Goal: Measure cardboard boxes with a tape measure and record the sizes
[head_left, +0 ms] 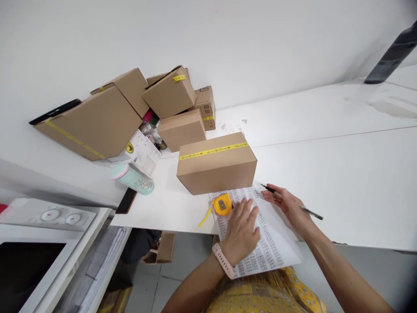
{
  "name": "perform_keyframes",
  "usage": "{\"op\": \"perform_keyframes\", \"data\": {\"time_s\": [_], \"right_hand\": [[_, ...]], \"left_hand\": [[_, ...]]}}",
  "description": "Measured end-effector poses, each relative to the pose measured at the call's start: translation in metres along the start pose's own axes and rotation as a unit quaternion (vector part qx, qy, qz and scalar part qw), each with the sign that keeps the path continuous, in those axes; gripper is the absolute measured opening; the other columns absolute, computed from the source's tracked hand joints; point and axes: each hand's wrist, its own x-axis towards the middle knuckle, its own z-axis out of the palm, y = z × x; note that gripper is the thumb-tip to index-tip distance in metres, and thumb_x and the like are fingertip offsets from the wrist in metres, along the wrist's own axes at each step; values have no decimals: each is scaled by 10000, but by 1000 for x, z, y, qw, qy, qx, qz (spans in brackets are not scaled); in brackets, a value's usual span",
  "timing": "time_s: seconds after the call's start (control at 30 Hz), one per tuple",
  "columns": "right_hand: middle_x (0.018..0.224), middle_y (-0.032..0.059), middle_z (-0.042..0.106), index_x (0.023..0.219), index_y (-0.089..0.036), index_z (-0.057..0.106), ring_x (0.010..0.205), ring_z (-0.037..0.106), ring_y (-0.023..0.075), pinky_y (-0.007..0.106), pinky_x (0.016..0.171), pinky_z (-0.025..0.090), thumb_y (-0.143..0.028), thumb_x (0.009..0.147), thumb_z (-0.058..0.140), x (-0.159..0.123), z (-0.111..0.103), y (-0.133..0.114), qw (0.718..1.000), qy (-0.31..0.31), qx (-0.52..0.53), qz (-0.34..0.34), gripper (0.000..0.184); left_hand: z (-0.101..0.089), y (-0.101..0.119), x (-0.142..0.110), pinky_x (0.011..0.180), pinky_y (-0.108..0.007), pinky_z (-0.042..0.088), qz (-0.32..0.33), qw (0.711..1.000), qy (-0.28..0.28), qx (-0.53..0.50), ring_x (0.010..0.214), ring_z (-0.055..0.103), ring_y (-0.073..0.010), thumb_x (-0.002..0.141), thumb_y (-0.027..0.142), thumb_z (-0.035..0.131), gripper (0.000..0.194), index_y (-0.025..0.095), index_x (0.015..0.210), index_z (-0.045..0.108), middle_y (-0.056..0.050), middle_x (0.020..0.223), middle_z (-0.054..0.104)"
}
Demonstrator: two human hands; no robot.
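Observation:
My left hand (240, 229) lies flat with fingers stretched on a printed sheet of paper (270, 250), which overhangs the table's front edge. In my right hand (289, 211) is a black pen (311, 212), its tip pointing left above the sheet's upper right side. A yellow tape measure (222, 204) rests on the paper just left of my left fingers, a short piece of its tape sticking out toward the lower left. Behind the sheet sits a closed cardboard box (216, 164) with yellow printed tape along its top.
Several cardboard boxes (169, 95) are piled against the wall at the back left. A mint tumbler (133, 178) and a dark flat case (126, 201) are near the table's left end. At the far right stands a dark object (391, 56). A white shelf unit (78, 256) adjoins at lower left.

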Motion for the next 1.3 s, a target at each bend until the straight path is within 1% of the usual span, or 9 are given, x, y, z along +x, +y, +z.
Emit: {"op": "perform_keyframes", "data": {"time_s": [0.1,0.2,0.4,0.47,0.6,0.7,0.83,1.03,1.3], "right_hand": [[901,50,713,1008,-210,673,817,660,200,303,708,526,-567,802,740,7,2,6,996,12,-76,38,418],[703,1,629,810,-196,615,620,556,132,245,548,432,-589,795,734,15,7,10,990,25,-137,17,410],[728,34,680,892,-200,598,639,608,169,281,584,476,-588,654,841,34,8,19,995,0,-100,10,516],[683,36,669,851,-205,570,606,597,171,296,583,480,-615,701,797,37,7,23,993,0,-116,-5,491],[536,-17,557,798,-223,527,488,485,138,269,485,391,-646,838,646,35,7,26,976,36,-206,-54,441],[658,17,622,846,-209,585,543,534,144,267,507,422,-641,854,627,32,7,26,966,37,-242,-88,434],[833,75,685,897,-186,637,686,614,179,290,606,500,-618,797,703,33,8,28,973,31,-199,-112,448],[558,-28,498,728,-209,525,506,416,113,242,468,338,-531,873,631,33,5,31,951,40,-281,-124,369],[565,-38,474,736,-219,489,497,404,110,242,465,318,-448,903,583,32,4,30,937,20,-321,-134,299]], "left_hand": [[20,11,3,1245,-530,211,4,998,-53,-32,1528,178,-333,911,336,587,691,36,1489,356,-212,1619,272],[34,12,9,1249,-545,179,-16,998,-53,-18,1520,194,-346,936,448,566,725,31,1487,347,-225,1621,259],[38,4,12,1220,-518,246,-9,1000,-16,-10,1461,317,-320,928,502,572,636,104,1410,451,-179,1590,352],[39,2,11,1211,-511,259,-7,1000,-4,-13,1449,333,-312,928,498,574,616,120,1401,460,-166,1582,369],[41,1,11,1205,-507,260,-5,1000,7,-16,1447,333,-305,928,485,579,598,134,1397,461,-154,1582,371],[41,0,11,1202,-505,262,-4,1000,12,-19,1439,342,-305,922,488,587,593,142,1388,468,-149,1581,371],[42,0,12,1199,-499,266,-7,1000,18,-19,1425,359,-304,914,483,599,588,145,1379,476,-145,1563,396],[41,0,12,1197,-495,272,-5,1000,21,-21,1422,363,-296,915,482,596,578,152,1374,477,-139,1549,413],[43,-1,12,1192,-493,282,-2,999,26,-24,1406,380,-302,906,472,611,579,144,1365,482,-146,1524,439]]}}
